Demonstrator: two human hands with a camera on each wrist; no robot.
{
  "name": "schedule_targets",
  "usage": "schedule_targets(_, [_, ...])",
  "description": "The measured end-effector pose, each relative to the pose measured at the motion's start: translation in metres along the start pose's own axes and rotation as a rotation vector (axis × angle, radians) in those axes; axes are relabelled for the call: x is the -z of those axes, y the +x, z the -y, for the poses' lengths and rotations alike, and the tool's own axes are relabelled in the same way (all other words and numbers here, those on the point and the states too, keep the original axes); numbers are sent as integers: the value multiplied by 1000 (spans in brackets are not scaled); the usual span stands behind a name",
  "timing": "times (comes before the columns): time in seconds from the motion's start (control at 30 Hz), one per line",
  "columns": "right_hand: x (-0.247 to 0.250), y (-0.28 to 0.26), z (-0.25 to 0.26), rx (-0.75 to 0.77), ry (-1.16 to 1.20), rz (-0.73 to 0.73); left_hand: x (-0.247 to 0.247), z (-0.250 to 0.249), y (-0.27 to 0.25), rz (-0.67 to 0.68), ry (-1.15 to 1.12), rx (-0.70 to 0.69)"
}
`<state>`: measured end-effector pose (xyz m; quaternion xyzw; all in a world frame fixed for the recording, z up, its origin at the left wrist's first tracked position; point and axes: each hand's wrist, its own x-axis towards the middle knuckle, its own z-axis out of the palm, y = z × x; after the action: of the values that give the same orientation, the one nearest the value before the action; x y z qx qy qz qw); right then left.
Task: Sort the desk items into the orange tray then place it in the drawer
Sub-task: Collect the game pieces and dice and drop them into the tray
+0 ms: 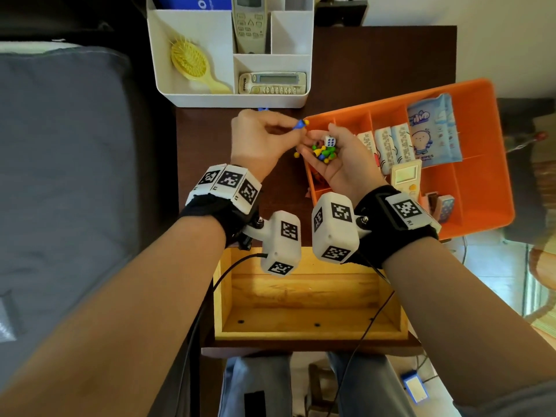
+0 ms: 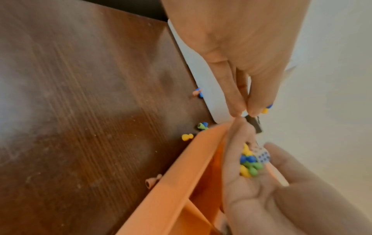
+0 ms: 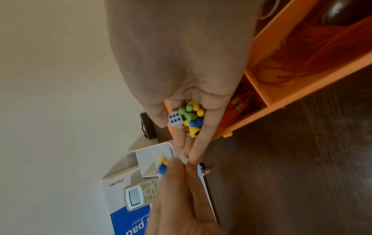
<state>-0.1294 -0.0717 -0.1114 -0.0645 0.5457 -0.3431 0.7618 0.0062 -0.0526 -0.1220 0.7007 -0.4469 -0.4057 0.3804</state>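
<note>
My left hand point(image 1: 296, 127) pinches a blue and a yellow pawn point(image 1: 301, 124) at its fingertips, just over the near-left corner of the orange tray point(image 1: 481, 188). Right beside it, my right hand point(image 1: 317, 144) lies palm up and cupped around several green, yellow and blue pawns point(image 3: 191, 116) and a white die point(image 1: 330, 141) with blue dots. In the left wrist view, loose pawns lie on the dark desk beside the tray wall point(image 2: 181, 174): a yellow one point(image 2: 187, 137), a green and blue pair point(image 2: 202, 126), and an orange one point(image 2: 153, 181).
The tray holds wipes packs point(image 1: 433, 130) and a small remote point(image 1: 406, 176). A white organizer point(image 1: 192, 94) with a yellow hairbrush point(image 1: 192, 63) and remotes stands at the back. The wooden drawer point(image 1: 310, 296) is pulled open below my wrists. A grey cushion lies left.
</note>
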Motion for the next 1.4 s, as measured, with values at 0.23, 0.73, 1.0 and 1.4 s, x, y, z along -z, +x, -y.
schedule_targets(0.23, [6, -3, -1, -19, 36, 9, -9, -8, 1, 195, 270, -139])
schedule_targets(0.73, [-15, 13, 14, 23, 35, -21, 5, 23, 20, -173, 261, 145])
schedule_targets(1.0, [-21, 22, 26, 9, -31, -18, 1, 42, 47, -183, 337, 336])
schedule_targets(1.4, [-15, 23, 29, -12, -37, 34, -17, 47, 55, -225, 367, 297])
